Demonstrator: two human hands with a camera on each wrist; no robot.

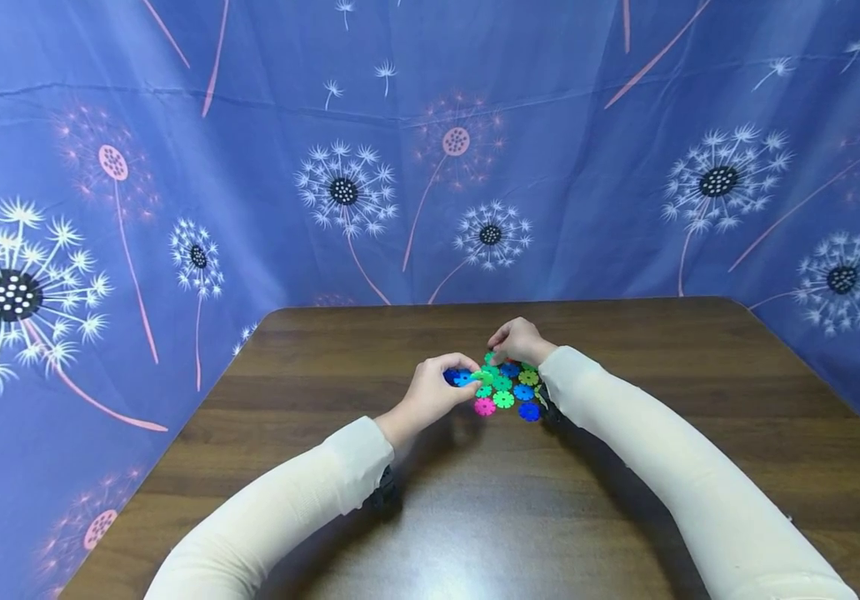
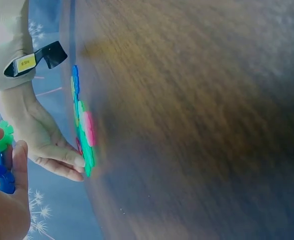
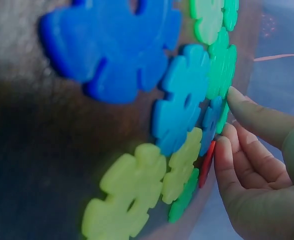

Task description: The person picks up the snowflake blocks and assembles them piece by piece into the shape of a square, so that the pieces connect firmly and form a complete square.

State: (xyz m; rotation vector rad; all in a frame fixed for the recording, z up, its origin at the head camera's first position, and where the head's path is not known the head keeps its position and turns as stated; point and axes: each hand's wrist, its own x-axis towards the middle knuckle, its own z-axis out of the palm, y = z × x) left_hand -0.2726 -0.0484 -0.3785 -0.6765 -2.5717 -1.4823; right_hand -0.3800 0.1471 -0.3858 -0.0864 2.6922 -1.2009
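My left hand [image 1: 433, 387] pinches a short chain of linked plastic snowflake discs between thumb and fingers. It has a green disc [image 2: 6, 134] at one end and blue discs [image 2: 2, 180] below it in the left wrist view. At the far side of a spread of loose discs, my right hand [image 1: 516, 340] has its thumb and fingertips at the edges of a flat green disc [image 3: 224, 116]; I cannot tell whether they grip it. A red disc [image 3: 207, 164] lies right by its fingers. Nearer me are a pink disc [image 1: 485, 407] and a dark blue disc [image 1: 529, 412].
More green, yellow and blue discs, such as a yellow-green disc [image 3: 129, 197] and a light blue disc [image 3: 181, 102], lie flat beneath and between the hands. The brown wooden table [image 1: 467, 500] ends at a blue dandelion-print curtain [image 1: 572, 167] behind.
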